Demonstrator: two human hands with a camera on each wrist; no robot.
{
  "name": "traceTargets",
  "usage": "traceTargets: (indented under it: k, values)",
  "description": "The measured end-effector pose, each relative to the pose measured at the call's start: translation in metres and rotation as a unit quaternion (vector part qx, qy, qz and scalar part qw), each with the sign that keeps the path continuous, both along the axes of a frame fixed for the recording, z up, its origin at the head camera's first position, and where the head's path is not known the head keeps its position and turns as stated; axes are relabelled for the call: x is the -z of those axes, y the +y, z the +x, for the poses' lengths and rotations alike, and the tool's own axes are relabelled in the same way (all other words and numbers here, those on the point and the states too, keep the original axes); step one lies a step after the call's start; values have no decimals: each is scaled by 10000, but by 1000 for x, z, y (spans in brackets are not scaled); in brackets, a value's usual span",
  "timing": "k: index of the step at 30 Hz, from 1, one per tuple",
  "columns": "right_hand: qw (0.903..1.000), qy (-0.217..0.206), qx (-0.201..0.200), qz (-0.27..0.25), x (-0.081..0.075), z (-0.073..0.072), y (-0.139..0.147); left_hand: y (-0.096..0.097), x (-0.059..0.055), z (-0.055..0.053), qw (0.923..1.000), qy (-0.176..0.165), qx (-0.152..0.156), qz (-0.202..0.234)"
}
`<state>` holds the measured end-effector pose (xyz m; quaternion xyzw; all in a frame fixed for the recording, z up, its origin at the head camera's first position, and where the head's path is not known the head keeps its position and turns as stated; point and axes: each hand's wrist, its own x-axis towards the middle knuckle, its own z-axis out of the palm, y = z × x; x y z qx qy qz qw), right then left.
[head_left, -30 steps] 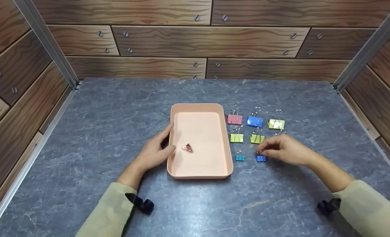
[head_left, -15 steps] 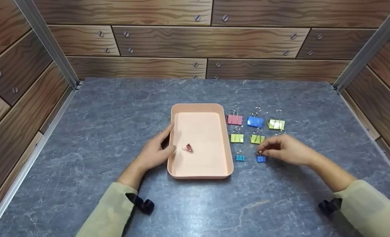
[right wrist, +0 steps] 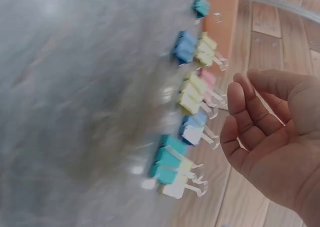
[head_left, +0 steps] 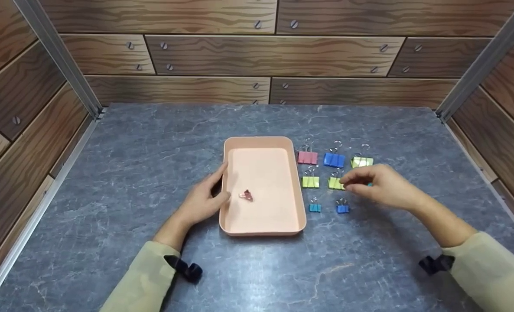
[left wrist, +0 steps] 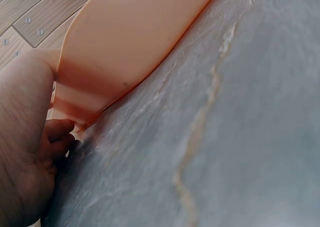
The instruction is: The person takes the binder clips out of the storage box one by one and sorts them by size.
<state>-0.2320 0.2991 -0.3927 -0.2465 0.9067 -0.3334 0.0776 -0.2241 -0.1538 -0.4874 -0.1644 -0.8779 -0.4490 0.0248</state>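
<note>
My left hand [head_left: 203,197] grips the left side of a peach-coloured tray [head_left: 300,203]; in the left wrist view the thumb side meets the wall and the fingertips [left wrist: 60,132] curl low beside it. Inside the tray lies a small reddish binder clip [head_left: 247,196]. Raised over the clips right of the tray, my right hand [head_left: 380,186] has loosely bent fingers with nothing seen between them. Below its fingertips stands a small blue binder clip [head_left: 343,209]. A yellow-green clip [head_left: 335,183] sits behind the fingertips, and a teal clip [right wrist: 167,159] is mostly hidden by the hand in the head view.
Other binder clips stand in rows: pink [head_left: 307,157], large blue [head_left: 334,160], yellow-green [head_left: 362,162], another yellow-green [head_left: 310,182] and small teal [head_left: 314,208]. Wood-patterned panels [head_left: 274,54] enclose the back and sides of the grey marbled table [head_left: 161,130].
My right hand has let go of the small blue clip and risen up and away from it, leaving it standing. My left hand and the tray have stayed in place.
</note>
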Motion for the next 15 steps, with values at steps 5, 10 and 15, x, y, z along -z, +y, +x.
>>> traceTargets:
  k: [5, 10, 15]
  values:
    - [9996, 173, -101, -199, -13, 1, -25, 0, -2, 1, 10000, -46, -1, 28]
    - [9971, 169, -498, -555, -17, -3, -54, 0, -1, 2, 10000, -68, -6, 30]
    - [9941, 190, -874, -619, -17, -8, -84, -1, -1, 2, 10000, 37, 23, -17]
